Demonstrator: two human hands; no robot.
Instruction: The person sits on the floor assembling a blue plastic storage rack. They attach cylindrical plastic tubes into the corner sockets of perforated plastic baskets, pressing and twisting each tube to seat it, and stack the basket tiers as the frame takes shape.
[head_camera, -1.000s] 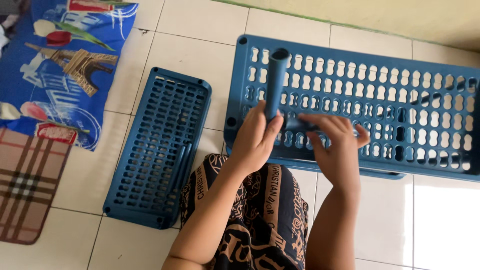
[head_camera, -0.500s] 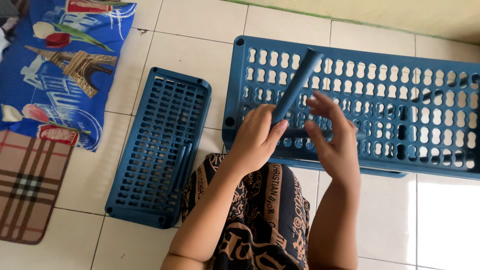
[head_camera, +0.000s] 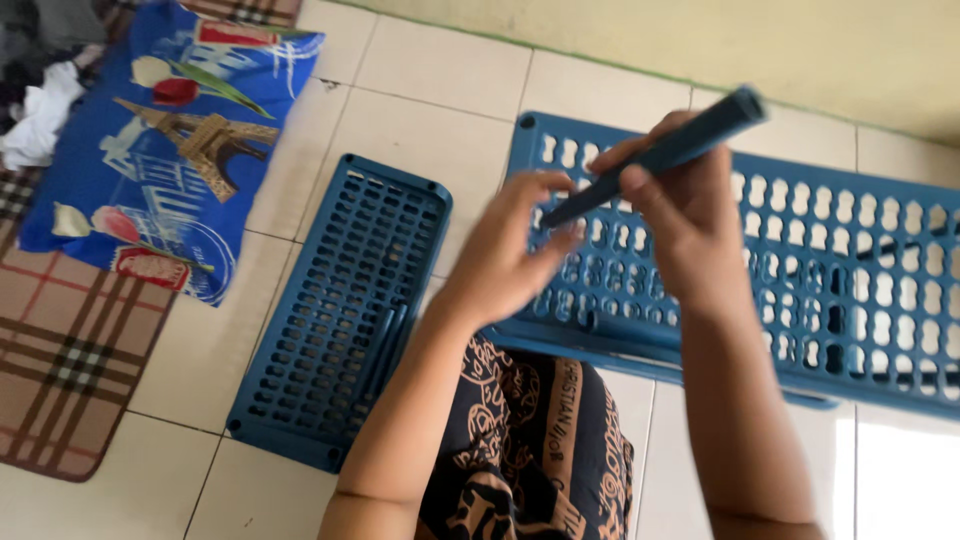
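Note:
My right hand (head_camera: 690, 230) grips a dark blue plastic tube (head_camera: 700, 135) and holds it slanted in the air, its top end pointing up to the right. My left hand (head_camera: 505, 260) is beside the tube's lower end with its fingers spread; it holds nothing, and blur hides whether the fingertips touch the tube. Under both hands a large blue perforated plastic panel (head_camera: 870, 290) lies flat on the tiled floor. A second tube (head_camera: 625, 325) lies along that panel's near edge.
A smaller blue perforated panel (head_camera: 330, 300) lies on the floor to the left, a thin blue rod (head_camera: 385, 350) resting on it. Further left are a blue pictured pillow (head_camera: 170, 150), a plaid mat (head_camera: 60, 350) and white cloth (head_camera: 40, 115). My patterned garment (head_camera: 530, 450) fills the bottom middle.
The tube has passed from my left hand to my right, and has risen and tilted to the right. My left hand has let go and spread its fingers.

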